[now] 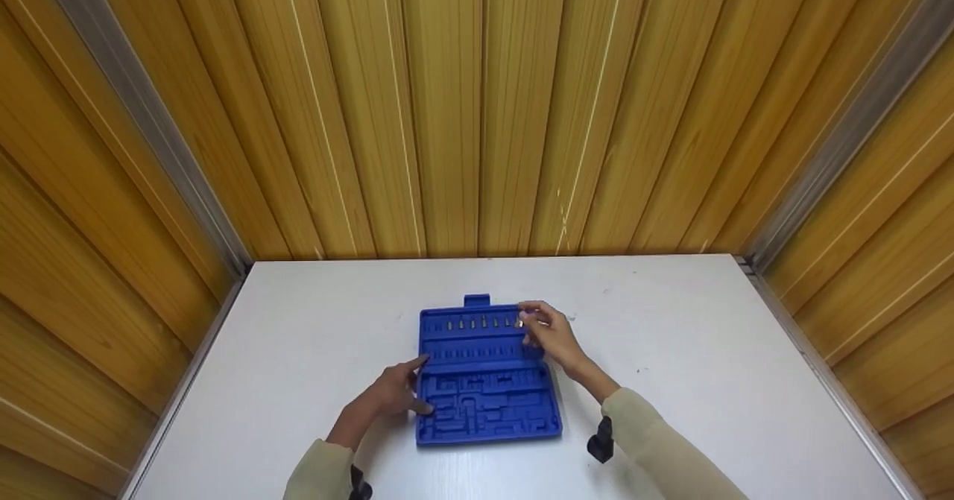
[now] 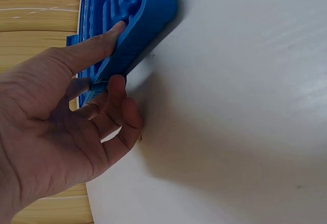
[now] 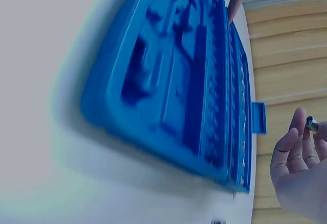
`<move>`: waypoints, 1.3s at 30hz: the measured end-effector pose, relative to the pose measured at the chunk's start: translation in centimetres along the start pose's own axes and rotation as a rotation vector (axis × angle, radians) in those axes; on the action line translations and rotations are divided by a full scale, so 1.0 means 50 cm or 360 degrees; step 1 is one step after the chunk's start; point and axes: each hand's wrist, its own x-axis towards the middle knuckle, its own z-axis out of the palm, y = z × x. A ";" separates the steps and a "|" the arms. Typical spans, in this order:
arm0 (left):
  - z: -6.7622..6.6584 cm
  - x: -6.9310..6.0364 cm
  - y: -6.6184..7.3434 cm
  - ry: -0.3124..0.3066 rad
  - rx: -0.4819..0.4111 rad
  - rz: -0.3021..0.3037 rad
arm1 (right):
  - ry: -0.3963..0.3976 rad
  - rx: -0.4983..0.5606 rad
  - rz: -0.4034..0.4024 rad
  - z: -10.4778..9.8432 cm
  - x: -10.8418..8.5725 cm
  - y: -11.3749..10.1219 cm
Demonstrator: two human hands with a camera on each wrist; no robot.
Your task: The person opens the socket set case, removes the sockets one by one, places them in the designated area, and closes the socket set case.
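Note:
A blue plastic socket case lies unfolded on the white table, its moulded recesses facing up. Several small metal sockets stand in a row along its far half. With thumb and fingers my left hand grips the case's left side; in the left wrist view the thumb lies on the rim and other fingers curl beside the edge. At the far right corner my right hand pinches one small metal socket, raised off the case. The fingers partly cover that socket.
A latch tab sticks out from the far edge of the case. White tabletop surrounds the case. Yellow wood-patterned panels wall in the back and sides. A small dark object shows at the right wrist view's bottom edge.

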 end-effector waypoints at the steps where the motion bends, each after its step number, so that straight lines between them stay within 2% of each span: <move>1: 0.000 0.000 0.001 -0.0006 -0.0006 0.0001 | 0.0017 -0.0017 0.0002 -0.012 -0.002 0.000; 6: 0.000 -0.003 0.001 0.0008 -0.0039 -0.0007 | 0.0067 -0.0071 -0.0004 -0.063 -0.008 0.004; 10: 0.001 -0.004 0.002 0.0006 -0.0050 0.0001 | 0.0117 -0.0116 0.0056 -0.093 -0.016 0.010; 14: 0.001 -0.005 0.001 -0.0006 -0.0017 0.0026 | 0.0147 -0.0202 0.0135 -0.116 -0.024 0.020; 18: -0.001 -0.008 0.000 -0.0030 0.0020 0.0057 | 0.0109 -0.0261 0.0174 -0.137 -0.033 0.031; 24: -0.009 -0.016 -0.009 -0.0064 0.0042 0.0144 | 0.0099 -0.0316 0.0157 -0.167 -0.036 0.049; 29: -0.023 -0.022 -0.010 -0.0080 -0.0017 0.0100 | 0.0114 -0.0303 0.0180 -0.174 -0.022 0.063; 33: -0.028 -0.020 -0.006 -0.0093 -0.0048 0.0062 | 0.0091 -0.0383 0.0119 -0.171 -0.012 0.080; 39: -0.029 -0.019 0.001 -0.0125 -0.0102 0.0023 | 0.0091 -0.0674 -0.0033 -0.171 -0.013 0.097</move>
